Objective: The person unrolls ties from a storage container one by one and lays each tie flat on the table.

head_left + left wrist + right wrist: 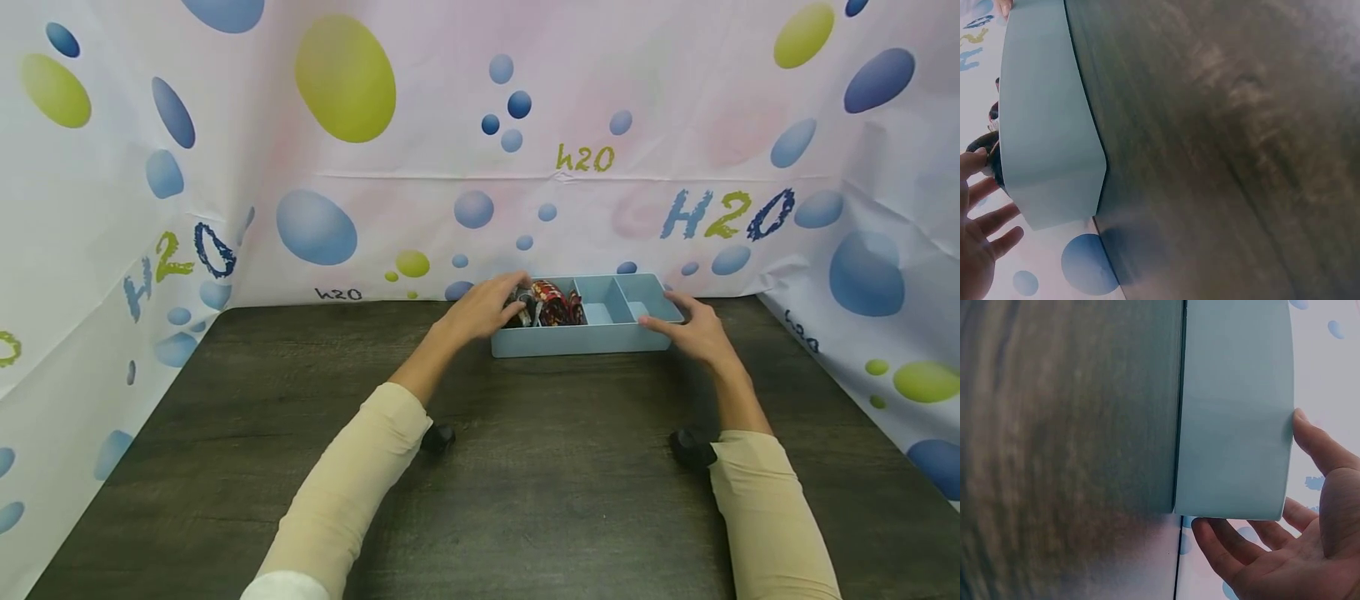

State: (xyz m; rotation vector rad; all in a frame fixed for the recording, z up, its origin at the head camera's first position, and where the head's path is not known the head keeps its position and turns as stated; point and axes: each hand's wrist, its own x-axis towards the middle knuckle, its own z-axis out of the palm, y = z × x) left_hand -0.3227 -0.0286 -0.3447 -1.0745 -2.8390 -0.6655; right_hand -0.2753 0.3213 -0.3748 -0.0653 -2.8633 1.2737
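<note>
Behind everything hangs a white sheet (442, 92) printed with blue and yellow-green spots and "H2O" lettering, meeting the far edge of a dark wood-grain surface (540, 467). At the far middle, the left hand (483, 310) has a narrow grip: thumb and forefinger pinch a dark, shiny packet (996, 165) right between them, while the other fingers are spread apart. This packet sits at the left end of a long, light blue, divided tray (585, 340), rising slightly past the rim. Just right of that grip, glossy red-and-brown wrapped packets (551, 302) lie inside the tray, left of the two right-hand compartments. The right hand (693, 329) holds the tray's right end, its thumb on the near rim and its fingers against the end wall. Farther out, cream sleeves (345, 492) cover both forearms, a small black device (437, 438) beside each cuff.
</note>
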